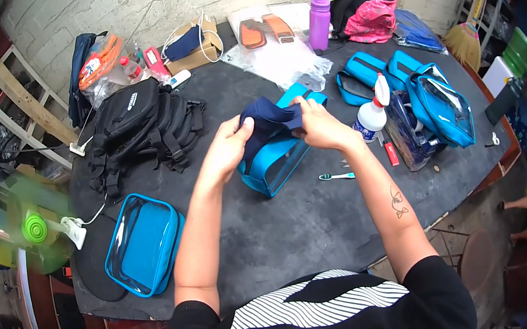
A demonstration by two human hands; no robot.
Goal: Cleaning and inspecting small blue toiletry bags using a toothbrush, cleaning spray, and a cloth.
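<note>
Both my hands are closed on a dark navy cloth (261, 116) near the middle of the table. My left hand (232, 145) pinches its left side with the thumb on top. My right hand (324, 125) grips its right side. Beneath the cloth stands a teal pouch (282, 174) with a clear window, partly hidden by the cloth and my hands. A teal and white toothbrush (336, 176) lies to the right of this pouch. Another teal clear-topped pouch (144, 248) lies flat to the left of my left forearm.
Right of my hands stand a white spray bottle (372, 119), a small red object (391, 153) and more teal pouches (442, 106). A black backpack (136, 118) lies at the left. Farther back are a purple bottle (320, 25) and clear plastic (282, 61). A green fan (35, 227) spins at the left edge.
</note>
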